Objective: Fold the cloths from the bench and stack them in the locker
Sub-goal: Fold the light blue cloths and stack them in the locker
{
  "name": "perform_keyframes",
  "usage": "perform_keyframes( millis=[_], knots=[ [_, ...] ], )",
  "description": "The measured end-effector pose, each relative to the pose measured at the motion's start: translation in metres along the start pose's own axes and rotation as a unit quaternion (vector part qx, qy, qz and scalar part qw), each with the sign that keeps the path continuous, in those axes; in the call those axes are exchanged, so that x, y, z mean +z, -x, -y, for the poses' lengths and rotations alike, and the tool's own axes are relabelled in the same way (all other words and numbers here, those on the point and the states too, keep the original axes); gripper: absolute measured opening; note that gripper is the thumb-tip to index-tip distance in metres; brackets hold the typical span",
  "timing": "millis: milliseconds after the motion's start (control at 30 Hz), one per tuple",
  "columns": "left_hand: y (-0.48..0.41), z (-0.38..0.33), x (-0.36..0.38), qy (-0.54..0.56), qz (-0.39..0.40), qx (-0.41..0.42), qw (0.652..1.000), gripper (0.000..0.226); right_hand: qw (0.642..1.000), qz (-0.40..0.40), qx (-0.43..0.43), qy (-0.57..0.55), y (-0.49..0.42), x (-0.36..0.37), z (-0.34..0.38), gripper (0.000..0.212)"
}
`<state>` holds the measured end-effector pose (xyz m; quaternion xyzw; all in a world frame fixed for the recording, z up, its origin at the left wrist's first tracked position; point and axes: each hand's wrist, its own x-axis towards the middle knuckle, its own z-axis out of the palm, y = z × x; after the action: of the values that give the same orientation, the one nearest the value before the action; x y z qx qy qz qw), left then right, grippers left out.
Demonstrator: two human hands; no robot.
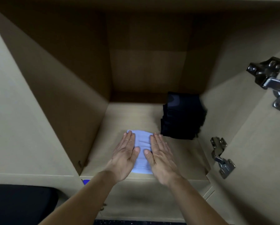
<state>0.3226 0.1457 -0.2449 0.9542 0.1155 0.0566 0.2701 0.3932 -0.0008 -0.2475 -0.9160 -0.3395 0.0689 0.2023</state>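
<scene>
Locker (93, 78) fills nearly the whole view, a tan wood-look compartment seen from above and in front, its back panel deep in shadow and its floor lit toward the front edge. The open door (257, 143) stands at the right side, inner face turned toward the camera. A black padded surface (20, 203) shows at the lower left corner, outside the compartment and below its front edge. On the locker floor, toward the back and against the right wall, sits a dark folded pile (183, 116) — several layers, black or navy, edges slightly uneven. In front of it and a little left, near the front lip of the floor, lies the pale blue folded cloth (142, 143), flat, its far right corner just beside the dark pile. Both bare forearms reach in from below. The left hand (124, 156) lies palm down on the cloth's left side and the right hand (162, 158) palm down on its right side — fingers straight and together, thumbs turned inward, the two hands apart with a strip of cloth showing between them. Two metal hinges join the door to the right wall, the upper hinge (269, 80) and the lower hinge (220, 157). A small blue patch (86, 182) shows just under the front edge at the left.
</scene>
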Motion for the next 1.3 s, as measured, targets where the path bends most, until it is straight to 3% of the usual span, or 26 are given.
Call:
perform_keyframes(
  millis=[67,167,233,333,500,700,1067,1300],
  knots=[
    [-0.001,-0.002,-0.002,-0.017,0.010,-0.008,1.000,0.066,1.000,-0.003,0.001,0.009,-0.001,0.000,0.002,0.075],
    [-0.001,-0.014,-0.013,-0.005,0.006,-0.041,0.999,0.062,1.000,0.005,0.019,-0.018,-0.004,-0.012,0.007,0.061],
    [0.004,-0.021,-0.024,0.020,-0.012,-0.065,0.998,0.063,1.000,-0.028,0.009,0.000,-0.004,-0.026,0.014,0.055],
    [0.025,-0.027,-0.045,-0.030,-0.022,-0.067,0.997,0.066,0.996,-0.075,0.003,0.039,0.005,-0.051,0.031,0.044],
    [0.086,-0.045,-0.100,-0.133,-0.008,-0.083,0.988,0.060,0.997,-0.066,-0.003,0.047,0.041,-0.092,0.075,0.047],
    [0.185,-0.047,-0.155,-0.151,-0.047,-0.132,0.979,0.052,0.997,-0.048,-0.048,0.042,0.101,-0.118,0.141,0.043],
    [0.424,0.012,-0.198,-0.110,-0.127,-0.307,0.937,0.056,0.981,0.043,-0.183,0.045,0.218,-0.043,0.283,0.046],
    [0.525,0.047,-0.204,-0.088,-0.171,-0.398,0.897,0.051,0.962,0.088,-0.250,0.060,0.260,0.010,0.335,0.045]
  ],
)
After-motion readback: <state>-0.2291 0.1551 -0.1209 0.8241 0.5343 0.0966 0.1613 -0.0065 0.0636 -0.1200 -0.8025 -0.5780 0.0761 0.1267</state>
